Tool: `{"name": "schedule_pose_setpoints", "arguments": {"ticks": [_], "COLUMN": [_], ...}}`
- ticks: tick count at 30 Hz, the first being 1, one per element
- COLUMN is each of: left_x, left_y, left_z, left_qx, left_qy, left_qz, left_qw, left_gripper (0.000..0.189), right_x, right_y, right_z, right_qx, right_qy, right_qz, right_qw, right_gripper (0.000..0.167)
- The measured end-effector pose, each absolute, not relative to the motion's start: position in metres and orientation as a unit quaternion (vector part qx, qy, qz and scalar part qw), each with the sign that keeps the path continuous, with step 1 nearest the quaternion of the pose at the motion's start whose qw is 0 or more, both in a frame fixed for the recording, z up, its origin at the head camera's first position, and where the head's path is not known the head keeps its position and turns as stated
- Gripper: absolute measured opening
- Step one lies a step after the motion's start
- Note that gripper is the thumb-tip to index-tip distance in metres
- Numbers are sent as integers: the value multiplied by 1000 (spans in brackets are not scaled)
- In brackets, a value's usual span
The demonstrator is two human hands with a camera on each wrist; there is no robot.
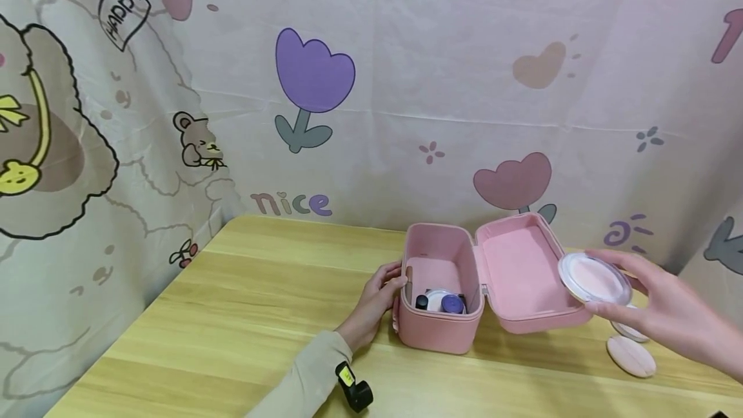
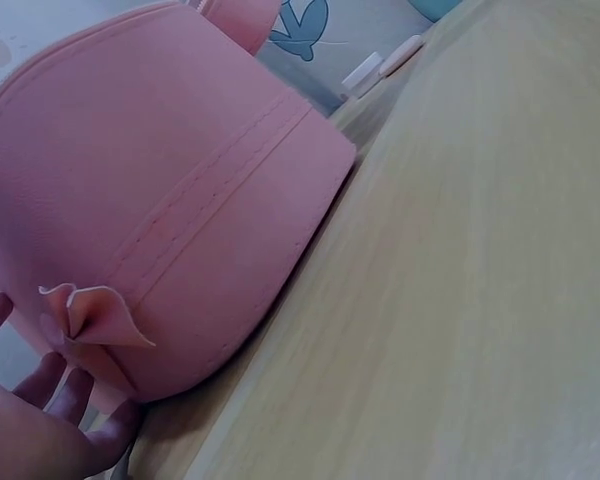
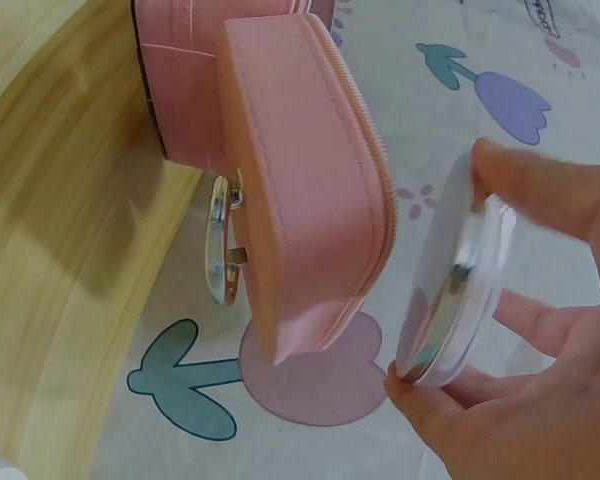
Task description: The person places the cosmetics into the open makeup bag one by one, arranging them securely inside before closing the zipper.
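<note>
A pink cosmetic case [image 1: 439, 335] stands on the table with its lid [image 1: 522, 269] swung out to the right. Inside lie a purple round jar [image 1: 452, 304], a black-capped item [image 1: 422, 302] and a white round item, partly hidden. My left hand [image 1: 374, 298] rests against the case's left side near the rim; in the left wrist view its fingertips touch beside a pink bow tab [image 2: 100, 318]. To the right of the lid, my right hand [image 1: 656, 295] grips a round, shiny-rimmed compact [image 1: 594, 278] by its edge, thumb and fingers on opposite sides. The compact overlaps the lid's right edge in the head view.
A pale oval puff [image 1: 631, 356] lies on the wooden table [image 1: 278, 276] below my right hand. Another white round item [image 1: 631, 331] is partly covered by that hand. A metal handle [image 3: 218, 240] juts from the lid's top. Behind hangs a printed curtain [image 1: 406, 82].
</note>
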State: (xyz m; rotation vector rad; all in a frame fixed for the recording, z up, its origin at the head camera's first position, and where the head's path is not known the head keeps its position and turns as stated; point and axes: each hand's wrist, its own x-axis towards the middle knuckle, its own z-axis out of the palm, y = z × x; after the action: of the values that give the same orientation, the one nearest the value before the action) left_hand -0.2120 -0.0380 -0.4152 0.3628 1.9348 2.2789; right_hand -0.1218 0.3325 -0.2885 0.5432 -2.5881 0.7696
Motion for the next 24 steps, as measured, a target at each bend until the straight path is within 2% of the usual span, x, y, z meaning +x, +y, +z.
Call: {"name": "schedule_pose_setpoints", "arguments": {"ticks": [4, 12, 24], "left_x": [-213, -213, -213], "left_y": [-37, -36, -38], "left_z": [-415, -414, -416], "left_qx": [122, 119, 115], "left_qy": [640, 641, 642], "left_qz": [756, 755, 755], "left_qw": [66, 70, 70], "left_gripper": [53, 55, 54], "right_x": [-126, -134, -155], "right_y": [330, 312, 302], "right_z": [-283, -269, -256], "right_qx": [198, 157, 167], "right_qy": [-930, -952, -953], "right_qz": [246, 213, 241], "right_qw": [188, 152, 82], "right_gripper": [79, 76, 81]}}
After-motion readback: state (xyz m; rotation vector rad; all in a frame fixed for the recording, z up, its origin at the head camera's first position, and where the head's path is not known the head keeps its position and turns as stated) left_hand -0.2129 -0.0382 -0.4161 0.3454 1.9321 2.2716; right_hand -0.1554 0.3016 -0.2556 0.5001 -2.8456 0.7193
